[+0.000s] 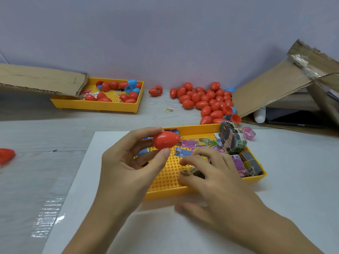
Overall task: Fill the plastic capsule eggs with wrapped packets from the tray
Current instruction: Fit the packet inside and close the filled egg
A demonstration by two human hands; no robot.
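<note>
My left hand point(128, 162) holds a closed red capsule egg point(166, 140) between thumb and fingers, above the near yellow tray point(165, 191). My right hand point(216, 178) reaches into that tray, its fingertips resting on wrapped packets point(190, 172) near the tray's middle. Whether it pinches one I cannot tell. More colourful packets point(190, 143) lie at the tray's far side, with banded packet bundles point(233, 138) stacked at its right.
A heap of red eggs point(207, 101) lies behind the tray. At the back left, a second yellow tray point(99, 105) holds red and blue eggs, partly under cardboard point(42, 79). A cardboard box flap point(275, 85) stands right. A blurred red egg point(6, 155) lies far left. One loose packet point(169, 110) lies between the trays.
</note>
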